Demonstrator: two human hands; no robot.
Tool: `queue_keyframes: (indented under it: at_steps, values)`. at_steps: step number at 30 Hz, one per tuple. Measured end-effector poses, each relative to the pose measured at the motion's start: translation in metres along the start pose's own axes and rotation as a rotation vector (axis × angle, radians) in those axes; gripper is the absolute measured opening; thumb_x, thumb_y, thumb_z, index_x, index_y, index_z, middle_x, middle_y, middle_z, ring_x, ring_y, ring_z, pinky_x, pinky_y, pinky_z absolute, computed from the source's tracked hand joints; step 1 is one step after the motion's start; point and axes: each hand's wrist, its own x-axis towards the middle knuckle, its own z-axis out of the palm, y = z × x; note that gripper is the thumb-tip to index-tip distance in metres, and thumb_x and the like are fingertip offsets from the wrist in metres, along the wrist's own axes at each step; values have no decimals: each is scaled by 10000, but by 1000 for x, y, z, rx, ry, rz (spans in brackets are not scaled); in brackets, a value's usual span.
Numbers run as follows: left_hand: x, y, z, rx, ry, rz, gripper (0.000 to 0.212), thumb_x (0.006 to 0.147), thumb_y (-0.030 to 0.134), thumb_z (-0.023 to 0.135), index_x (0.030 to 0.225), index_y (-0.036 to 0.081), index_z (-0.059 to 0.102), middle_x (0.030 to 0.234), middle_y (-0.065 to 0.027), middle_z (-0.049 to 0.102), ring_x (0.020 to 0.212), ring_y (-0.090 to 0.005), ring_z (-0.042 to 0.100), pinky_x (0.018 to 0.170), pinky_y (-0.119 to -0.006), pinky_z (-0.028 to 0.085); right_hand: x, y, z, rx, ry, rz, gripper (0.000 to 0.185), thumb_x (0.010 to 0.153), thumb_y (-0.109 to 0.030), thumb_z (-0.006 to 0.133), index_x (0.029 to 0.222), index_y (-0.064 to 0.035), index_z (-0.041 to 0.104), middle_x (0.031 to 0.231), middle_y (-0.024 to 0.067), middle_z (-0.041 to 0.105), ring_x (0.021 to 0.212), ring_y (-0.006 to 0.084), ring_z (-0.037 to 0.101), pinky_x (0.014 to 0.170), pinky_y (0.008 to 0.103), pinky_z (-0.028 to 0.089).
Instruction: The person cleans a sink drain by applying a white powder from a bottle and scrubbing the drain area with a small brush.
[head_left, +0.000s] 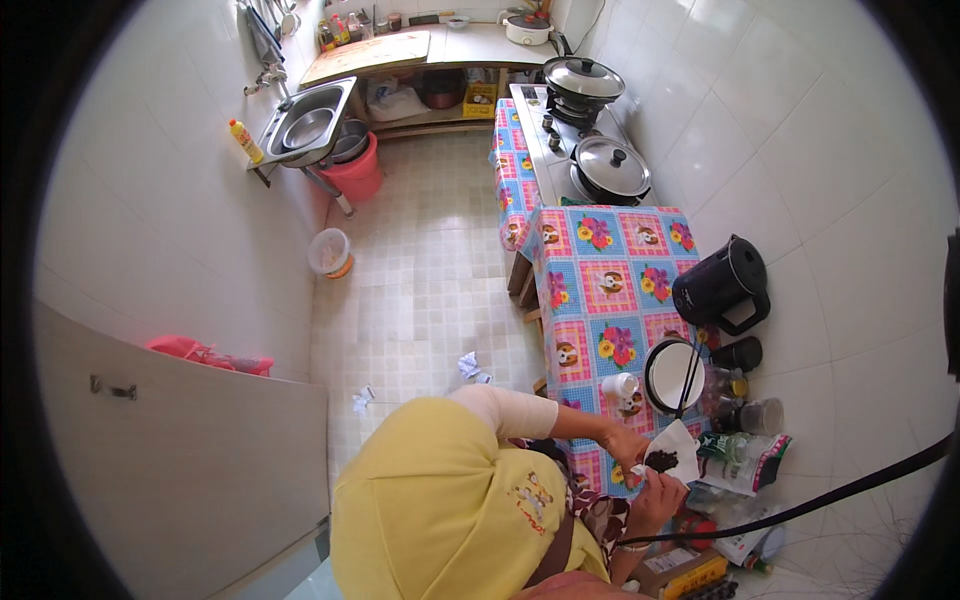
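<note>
My left hand (624, 447) holds the left side of a white sheet, perhaps paper (684, 444), with a small heap of dark pieces (661, 460) on it. At the sheet's lower edge, my right hand (658, 496) pinches a crumpled white bit with its fingertips. Just above the sheet, a pair of dark chopsticks (688, 382) lies across a round white dish with a dark rim (664, 382). A small white bottle or jar (621, 385) stands to the dish's left on the patterned tablecloth (611, 281).
A black electric kettle (712, 281), jars (761, 416) and a printed food bag (739, 457) line the tiled wall. Lidded pans (613, 166) sit on the gas stove (536, 127). Yellow fabric (442, 495) fills the lower middle. Crumpled papers (469, 365) and a plastic tub (330, 253) are on the floor.
</note>
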Motion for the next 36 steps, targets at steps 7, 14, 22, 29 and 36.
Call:
queue_keyframes:
  at_steps: [7,14,22,29,36]
  values:
    - [-7,35,9,18,155,163,558,615,4,719,1105,28,453,962,-48,571,861,-139,525,721,-290,454,16,-11,-6,15,-20,4,227,672,58,588,873,-47,579,864,86,501,844,281,471,727,392,412]
    - [-17,61,10,33,145,70,583,633,9,707,1139,52,422,996,-54,538,936,-131,495,776,-293,435,23,-20,-5,-85,16,-80,211,677,10,635,869,-63,588,989,72,512,959,276,475,797,393,416]
    - [-28,74,10,-44,162,141,690,655,42,718,1230,46,336,1090,-72,506,1016,-149,460,840,-303,415,25,-17,4,14,-32,-45,252,680,32,619,905,-75,579,1045,93,507,988,291,495,795,407,430]
    - [-42,82,6,43,234,150,698,654,23,709,1231,48,318,1053,-69,505,993,-152,466,829,-303,420,40,-26,10,-30,-15,-112,279,666,27,625,911,-98,583,1083,97,504,1007,301,489,818,413,424]
    - [-48,83,-3,87,286,219,724,668,17,692,1254,51,269,1076,-70,483,1004,-157,461,840,-309,415,56,-28,18,73,32,-139,282,674,5,619,929,-108,576,1107,116,501,1036,332,483,826,440,412]
